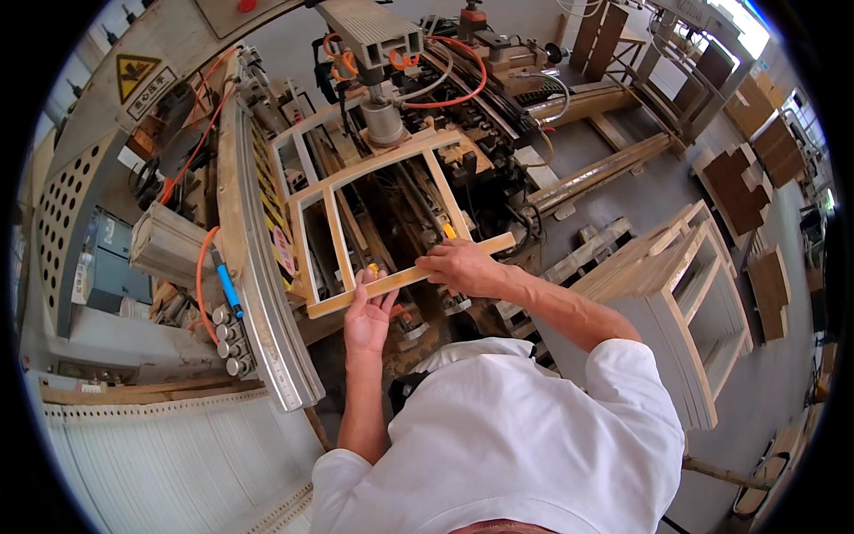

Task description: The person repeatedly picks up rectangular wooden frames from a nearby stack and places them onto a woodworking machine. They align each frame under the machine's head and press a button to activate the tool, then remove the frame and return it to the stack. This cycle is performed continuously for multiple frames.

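A wooden frame (pixel 334 233) with several openings lies on the machine bed in front of me, with a pale wooden rail (pixel 405 278) along its near edge. My left hand (pixel 366 322) reaches up from below the rail, fingers closed around it left of the middle. Farther right, my right hand (pixel 467 267) grips the same rail from above, its fingertips partly hidden. Just beyond the right hand shows a small yellow piece (pixel 448 230). The rail's right end sticks out past that hand.
A pneumatic cylinder (pixel 382 123) stands over the frame's far side. On the left runs a metal beam (pixel 258 258) with hazard stripes and a blue pen-like object (pixel 227 283). At right is a stack of wooden frames (pixel 640 303). Orange hoses hang around the machine.
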Demonstrator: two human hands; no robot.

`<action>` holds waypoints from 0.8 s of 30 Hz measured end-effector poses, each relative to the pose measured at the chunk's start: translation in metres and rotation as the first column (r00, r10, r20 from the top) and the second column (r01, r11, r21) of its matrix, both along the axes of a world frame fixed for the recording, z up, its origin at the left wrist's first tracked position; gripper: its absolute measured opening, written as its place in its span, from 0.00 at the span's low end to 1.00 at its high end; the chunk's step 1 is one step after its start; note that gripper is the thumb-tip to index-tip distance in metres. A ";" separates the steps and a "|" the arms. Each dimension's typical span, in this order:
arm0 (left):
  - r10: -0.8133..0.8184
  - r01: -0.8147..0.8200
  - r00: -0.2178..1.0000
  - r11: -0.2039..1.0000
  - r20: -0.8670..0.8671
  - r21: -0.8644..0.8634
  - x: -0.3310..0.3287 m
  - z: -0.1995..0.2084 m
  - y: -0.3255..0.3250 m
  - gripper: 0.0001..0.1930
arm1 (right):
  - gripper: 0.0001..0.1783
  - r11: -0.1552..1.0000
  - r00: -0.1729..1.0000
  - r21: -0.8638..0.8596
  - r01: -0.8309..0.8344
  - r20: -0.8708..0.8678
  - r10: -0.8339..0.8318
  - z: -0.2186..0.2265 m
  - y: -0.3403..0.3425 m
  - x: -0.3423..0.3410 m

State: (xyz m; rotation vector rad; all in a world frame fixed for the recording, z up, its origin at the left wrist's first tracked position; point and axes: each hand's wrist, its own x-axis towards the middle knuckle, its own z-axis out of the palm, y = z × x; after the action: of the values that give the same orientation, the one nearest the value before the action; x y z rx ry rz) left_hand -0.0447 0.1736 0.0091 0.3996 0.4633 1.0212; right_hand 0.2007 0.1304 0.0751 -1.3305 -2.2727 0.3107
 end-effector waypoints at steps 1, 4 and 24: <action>0.035 -0.035 0.999 0.998 0.003 -0.061 0.001 0.004 -0.003 0.22 | 0.19 1.000 1.000 0.002 -0.006 0.002 0.006 0.001 0.000 0.000; 0.046 -0.045 0.999 0.997 0.015 -0.062 0.004 0.003 -0.004 0.23 | 0.18 1.000 1.000 0.005 -0.023 0.007 0.023 -0.001 0.007 0.005; 0.119 -0.122 0.991 0.992 -0.067 -0.036 0.049 0.029 0.084 0.22 | 0.11 0.871 0.646 0.457 -0.177 0.722 -0.248 0.009 0.236 -0.008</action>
State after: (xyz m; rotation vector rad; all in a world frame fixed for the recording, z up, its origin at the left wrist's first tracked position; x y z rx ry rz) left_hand 0.0042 0.2573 0.0381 0.3734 0.5710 1.1168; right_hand 0.1924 0.3669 0.0844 -1.3542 -2.6774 -1.0159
